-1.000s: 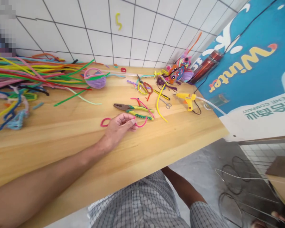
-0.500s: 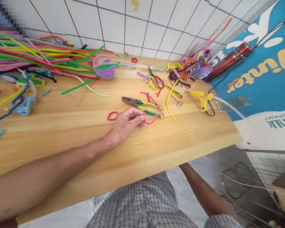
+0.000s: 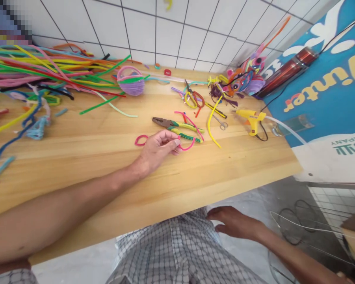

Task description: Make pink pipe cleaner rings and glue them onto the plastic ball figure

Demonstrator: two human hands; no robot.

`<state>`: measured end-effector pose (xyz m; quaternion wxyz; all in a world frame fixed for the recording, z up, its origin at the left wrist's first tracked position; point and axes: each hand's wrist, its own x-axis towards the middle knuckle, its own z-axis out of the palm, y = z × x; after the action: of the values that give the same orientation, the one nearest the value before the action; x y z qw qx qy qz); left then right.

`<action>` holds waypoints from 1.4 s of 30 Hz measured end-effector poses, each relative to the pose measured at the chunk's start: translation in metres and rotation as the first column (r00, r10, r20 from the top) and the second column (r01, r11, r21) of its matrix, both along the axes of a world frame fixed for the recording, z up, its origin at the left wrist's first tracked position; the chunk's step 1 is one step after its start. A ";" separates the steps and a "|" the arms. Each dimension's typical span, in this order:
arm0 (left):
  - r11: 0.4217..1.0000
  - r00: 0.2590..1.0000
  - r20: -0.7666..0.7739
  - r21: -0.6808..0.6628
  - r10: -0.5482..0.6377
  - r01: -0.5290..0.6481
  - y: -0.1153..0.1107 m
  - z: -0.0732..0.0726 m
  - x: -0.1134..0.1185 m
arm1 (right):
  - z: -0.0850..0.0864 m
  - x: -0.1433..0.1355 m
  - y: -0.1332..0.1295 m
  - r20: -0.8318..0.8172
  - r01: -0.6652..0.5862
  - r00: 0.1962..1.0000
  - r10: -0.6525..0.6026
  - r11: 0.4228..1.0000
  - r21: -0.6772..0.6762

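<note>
Over the middle of the wooden table, my left hand [image 3: 162,148] pinches one end of a curved pink pipe cleaner [image 3: 190,147]. A pink loop [image 3: 140,140] lies just left of that hand. Pliers [image 3: 162,122] with green and yellow handles rest right behind the fingers, with another pink strip [image 3: 192,123] across them. My right hand [image 3: 232,221] hangs below the table's front edge beside the checked shirt, thumb apart from the fingers, holding nothing. A yellow pipe cleaner [image 3: 210,125] curves on the table right of the pliers.
Many coloured pipe cleaners [image 3: 62,75] cover the back left, near a purple basket shape [image 3: 131,85]. Scissors [image 3: 192,96], a yellow cutter [image 3: 217,110] and small scissors [image 3: 223,125] lie behind. A yellow glue gun [image 3: 252,118] with a cord and a dark red flask [image 3: 286,73] are at right.
My right hand has come up into view below the table edge; earlier only its forearm showed. My left hand keeps its pinch on the pink pipe cleaner. The view has shifted slightly.
</note>
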<state>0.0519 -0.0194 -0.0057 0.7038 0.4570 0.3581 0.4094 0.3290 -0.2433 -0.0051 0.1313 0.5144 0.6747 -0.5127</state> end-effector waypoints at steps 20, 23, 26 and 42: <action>0.996 0.975 0.222 -0.089 0.008 0.012 -0.002 -0.004 0.004 | 0.038 -0.071 0.174 -0.718 0.849 0.495 -0.489 0.448 0.280; 0.996 0.972 0.236 -0.082 -0.003 0.023 0.001 -0.007 0.005 | 0.038 -0.080 0.187 -0.731 0.835 0.521 -0.441 0.444 0.326; 0.996 0.967 0.255 -0.089 0.001 0.022 0.004 -0.009 0.005 | 0.040 -0.086 0.196 -0.716 0.797 0.584 -0.382 0.435 0.418; 0.995 0.971 0.238 -0.086 -0.026 0.048 0.008 -0.010 0.006 | 0.023 -0.078 0.199 -0.602 0.650 0.756 -0.256 0.405 0.643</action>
<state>0.0577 -0.0116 -0.0158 0.7689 0.3792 0.2816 0.4310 0.2512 -0.0447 0.0177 -0.4193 0.5595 0.6719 -0.2445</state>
